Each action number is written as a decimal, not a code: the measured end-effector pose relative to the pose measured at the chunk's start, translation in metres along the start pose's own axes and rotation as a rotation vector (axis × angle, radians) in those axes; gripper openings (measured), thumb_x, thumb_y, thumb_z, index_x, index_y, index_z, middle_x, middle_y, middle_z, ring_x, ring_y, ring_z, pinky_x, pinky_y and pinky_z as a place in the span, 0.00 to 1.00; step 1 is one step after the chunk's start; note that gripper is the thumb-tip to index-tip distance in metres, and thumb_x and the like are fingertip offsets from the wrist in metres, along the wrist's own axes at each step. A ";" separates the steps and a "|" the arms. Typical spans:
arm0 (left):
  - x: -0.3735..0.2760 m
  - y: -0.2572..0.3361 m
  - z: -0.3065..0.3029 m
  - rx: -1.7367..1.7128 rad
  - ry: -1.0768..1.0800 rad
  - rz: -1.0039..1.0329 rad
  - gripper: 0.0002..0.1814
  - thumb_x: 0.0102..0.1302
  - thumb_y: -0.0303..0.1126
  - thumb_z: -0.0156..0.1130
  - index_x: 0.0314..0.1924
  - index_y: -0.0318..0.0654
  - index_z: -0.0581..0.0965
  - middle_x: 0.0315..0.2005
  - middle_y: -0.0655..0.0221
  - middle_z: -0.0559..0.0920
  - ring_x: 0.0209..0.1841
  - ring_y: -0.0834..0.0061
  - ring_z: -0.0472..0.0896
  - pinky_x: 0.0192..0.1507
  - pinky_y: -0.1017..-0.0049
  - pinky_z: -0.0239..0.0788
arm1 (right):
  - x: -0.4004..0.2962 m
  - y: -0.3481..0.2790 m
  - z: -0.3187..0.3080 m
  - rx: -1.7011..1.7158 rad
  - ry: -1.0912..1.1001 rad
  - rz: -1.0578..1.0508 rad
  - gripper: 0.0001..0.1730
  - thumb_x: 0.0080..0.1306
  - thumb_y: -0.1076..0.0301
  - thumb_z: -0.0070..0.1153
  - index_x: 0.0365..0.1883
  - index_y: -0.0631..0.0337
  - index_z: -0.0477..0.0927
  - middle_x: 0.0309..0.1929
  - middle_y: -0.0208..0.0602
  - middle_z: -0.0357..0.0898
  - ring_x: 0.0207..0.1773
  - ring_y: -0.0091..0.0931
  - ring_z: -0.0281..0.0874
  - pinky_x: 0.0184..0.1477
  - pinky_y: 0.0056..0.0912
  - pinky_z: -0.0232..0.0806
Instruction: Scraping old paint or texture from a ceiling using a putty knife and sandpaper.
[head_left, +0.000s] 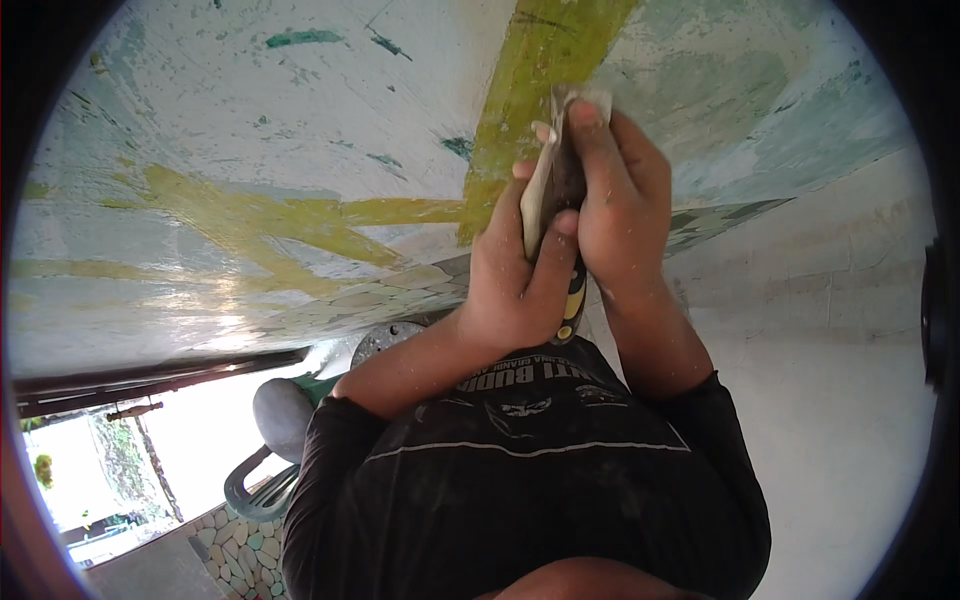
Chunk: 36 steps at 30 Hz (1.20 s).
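Both hands are together in front of the painted wall (315, 120). My left hand (514, 277) grips a scraper-like tool whose black and yellow handle (574, 300) sticks out below the palm. A pale, flat, narrow piece (536, 199) lies along the fingers of this hand; what it is cannot be made out. My right hand (626, 195) is closed around the upper part of the tool, its thumb on a thin greyish blade (559, 101) that is blurred at the tip. Part of the tool is hidden behind the fingers.
Worn white and green patches and olive-yellow bands (517, 97) cover the wall. A pebble-patterned strip (405, 289) runs along its lower part. On the left are a green plastic chair (259, 499), a grey rounded object (281, 416) and a bright opening. A pale wall (810, 360) stands at right.
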<state>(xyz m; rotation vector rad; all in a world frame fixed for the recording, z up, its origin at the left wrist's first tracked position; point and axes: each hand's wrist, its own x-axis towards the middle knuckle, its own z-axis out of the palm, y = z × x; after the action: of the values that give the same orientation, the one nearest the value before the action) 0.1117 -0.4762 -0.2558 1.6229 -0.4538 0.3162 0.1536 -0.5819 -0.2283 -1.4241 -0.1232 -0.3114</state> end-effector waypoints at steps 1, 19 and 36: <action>-0.006 -0.009 0.003 0.040 0.035 0.043 0.24 0.69 0.27 0.52 0.62 0.24 0.63 0.40 0.51 0.81 0.42 0.66 0.82 0.43 0.70 0.73 | -0.002 0.006 0.000 0.002 -0.001 -0.006 0.16 0.74 0.60 0.48 0.40 0.67 0.77 0.33 0.36 0.83 0.29 0.23 0.82 0.30 0.21 0.74; -0.005 -0.008 -0.002 -0.009 0.051 0.020 0.24 0.70 0.27 0.50 0.62 0.23 0.62 0.40 0.52 0.80 0.43 0.69 0.82 0.44 0.71 0.73 | -0.002 -0.004 0.007 -0.025 -0.023 -0.016 0.17 0.75 0.59 0.48 0.39 0.66 0.77 0.28 0.30 0.80 0.28 0.19 0.80 0.28 0.19 0.71; -0.028 -0.032 -0.015 0.030 0.034 -0.042 0.25 0.69 0.25 0.49 0.64 0.21 0.60 0.44 0.49 0.80 0.47 0.64 0.81 0.47 0.70 0.72 | -0.017 0.030 0.020 -0.029 0.008 -0.004 0.19 0.73 0.56 0.50 0.36 0.67 0.79 0.22 0.35 0.77 0.26 0.16 0.69 0.27 0.25 0.64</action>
<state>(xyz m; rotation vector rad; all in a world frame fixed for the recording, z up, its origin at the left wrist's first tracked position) 0.1032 -0.4563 -0.2952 1.6515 -0.3903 0.3201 0.1476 -0.5560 -0.2582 -1.4511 -0.1149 -0.3234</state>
